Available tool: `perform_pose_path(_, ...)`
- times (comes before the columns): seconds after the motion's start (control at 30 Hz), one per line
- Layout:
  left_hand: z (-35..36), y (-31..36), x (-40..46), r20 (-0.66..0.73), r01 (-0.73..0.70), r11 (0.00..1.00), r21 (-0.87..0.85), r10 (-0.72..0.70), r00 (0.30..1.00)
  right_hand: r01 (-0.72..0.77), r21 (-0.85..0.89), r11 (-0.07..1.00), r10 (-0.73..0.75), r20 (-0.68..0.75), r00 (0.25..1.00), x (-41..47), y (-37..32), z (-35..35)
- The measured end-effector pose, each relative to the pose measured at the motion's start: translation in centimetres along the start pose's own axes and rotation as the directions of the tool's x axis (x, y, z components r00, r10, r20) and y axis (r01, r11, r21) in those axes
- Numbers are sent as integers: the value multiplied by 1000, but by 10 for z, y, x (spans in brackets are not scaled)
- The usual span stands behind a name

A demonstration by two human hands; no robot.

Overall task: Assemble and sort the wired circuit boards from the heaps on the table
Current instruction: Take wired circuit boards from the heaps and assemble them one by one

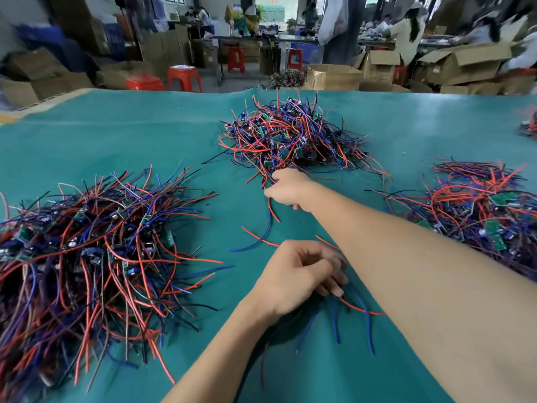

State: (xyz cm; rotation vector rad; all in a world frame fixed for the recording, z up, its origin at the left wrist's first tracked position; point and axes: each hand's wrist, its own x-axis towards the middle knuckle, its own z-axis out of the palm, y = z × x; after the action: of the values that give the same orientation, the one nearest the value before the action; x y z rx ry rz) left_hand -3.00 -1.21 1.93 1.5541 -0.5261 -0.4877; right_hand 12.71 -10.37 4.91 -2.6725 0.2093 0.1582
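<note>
Three heaps of small green circuit boards with red, blue and black wires lie on the green table cloth [122, 132]: a far middle heap [290, 135], a left heap [87, 251] and a right heap [482, 210]. My right hand [286, 189] reaches to the near edge of the middle heap and grips a bunch of red and blue wires that trail back toward me. My left hand [299, 277] rests near the front with fingers curled over a few wired boards [348, 312], whose blue and red wires stick out beneath it.
A small bundle of wires [530, 126] lies at the table's far right edge. Beyond the table stand cardboard boxes [334, 77], red stools [186, 78] and people working at benches.
</note>
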Motion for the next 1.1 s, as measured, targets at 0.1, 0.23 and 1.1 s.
perform_pose_path(0.1, -1, -3, 2, 5, 1, 999, -32, 0, 1000, -7, 109, 994, 6, 9, 1000, 4, 8, 1)
perform_pose_path(0.23, -2, -6, 3, -7, 2, 997, -72, -3, 1000, -8, 350, 937, 50, -111, 993, -4, 18, -11)
perform_pose_path(1.1, -9, -15, 12, -203, 7, 893, -449, -110, 973, 161, 659, 735, -407, 238, 882, -193, 94, -11)
